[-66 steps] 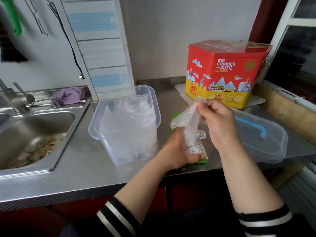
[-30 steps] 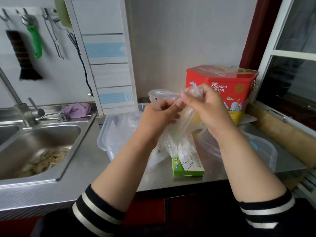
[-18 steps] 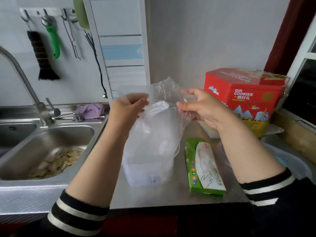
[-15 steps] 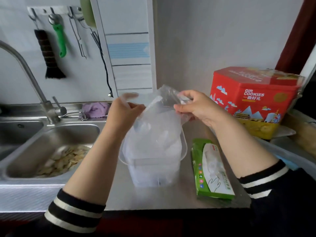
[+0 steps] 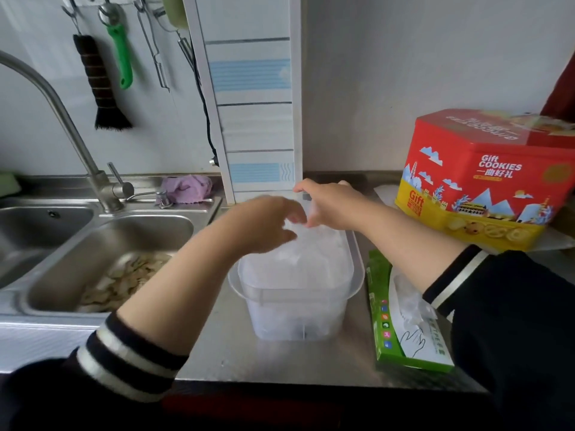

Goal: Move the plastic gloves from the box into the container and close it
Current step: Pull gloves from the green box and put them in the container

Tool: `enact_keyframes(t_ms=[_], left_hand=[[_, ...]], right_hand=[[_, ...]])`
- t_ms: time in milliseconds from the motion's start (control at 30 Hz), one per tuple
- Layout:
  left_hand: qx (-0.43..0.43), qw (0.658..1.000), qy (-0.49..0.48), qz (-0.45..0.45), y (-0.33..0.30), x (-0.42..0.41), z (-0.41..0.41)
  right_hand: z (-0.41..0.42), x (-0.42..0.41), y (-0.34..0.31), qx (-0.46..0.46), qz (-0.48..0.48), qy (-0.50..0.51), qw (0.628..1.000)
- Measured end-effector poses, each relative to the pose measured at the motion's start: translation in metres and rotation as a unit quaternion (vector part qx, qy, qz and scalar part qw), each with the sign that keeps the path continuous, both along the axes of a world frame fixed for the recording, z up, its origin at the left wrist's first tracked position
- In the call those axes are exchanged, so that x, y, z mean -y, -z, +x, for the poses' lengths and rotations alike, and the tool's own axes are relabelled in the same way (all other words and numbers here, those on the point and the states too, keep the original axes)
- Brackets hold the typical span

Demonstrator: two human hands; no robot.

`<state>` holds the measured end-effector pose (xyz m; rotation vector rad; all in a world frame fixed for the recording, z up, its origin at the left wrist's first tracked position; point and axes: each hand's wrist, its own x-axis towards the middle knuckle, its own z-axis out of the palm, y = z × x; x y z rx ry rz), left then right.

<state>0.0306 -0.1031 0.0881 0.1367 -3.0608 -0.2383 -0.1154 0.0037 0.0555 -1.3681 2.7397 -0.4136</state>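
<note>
A clear plastic container [image 5: 295, 315] stands on the steel counter, filled with crumpled clear plastic gloves [image 5: 311, 256]. Both my hands are just above its far half. My left hand [image 5: 264, 222], blurred by motion, hovers over the gloves with loosely curved fingers and nothing plainly pinched. My right hand [image 5: 333, 206] lies palm down at the far rim, thumb touching the plastic. To the right of the container lies the green glove box [image 5: 382, 325], with more gloves [image 5: 407, 303] showing in its opening. The container's lid is not in view.
A red and yellow cookie tin [image 5: 485, 188] stands at the back right. On the left is a steel sink [image 5: 102, 244] holding food scraps, with a tall faucet [image 5: 62, 113] and a purple cloth [image 5: 186, 186] behind it. The counter's front edge runs just below the container.
Both hands have dropped from holding a glove stretched above the container down onto the pile inside it. The glove now lies in the container.
</note>
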Motion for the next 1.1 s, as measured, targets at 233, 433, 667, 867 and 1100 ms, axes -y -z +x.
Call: enact_keyframes(t_ms=[233,433,667,867,1100], left_hand=[[0.287,0.956,0.016,-0.06,0.033,-0.012,-0.038],[0.187,0.97,0.02,-0.153,0.009,-0.028,-0.022],[-0.105,0.984,0.137,-0.051,0.0,-0.125,0.002],[0.021,0.987,0.15,-0.047,0.081,-0.18,-0.014],[0.003,0.981,0.051,0.186,0.131,-0.18,-0.02]], right_hand=[[0.012,-0.021,-0.012,-0.074,-0.068,0.012,0.995],[0.024,-0.116,0.0,0.069,-0.099,0.128,0.984],[0.038,-0.166,0.051,0.154,0.006,0.175,0.972],[0.034,-0.17,0.081,0.061,0.024,0.233,0.97],[0.047,-0.169,0.09,0.125,-0.134,0.224,0.957]])
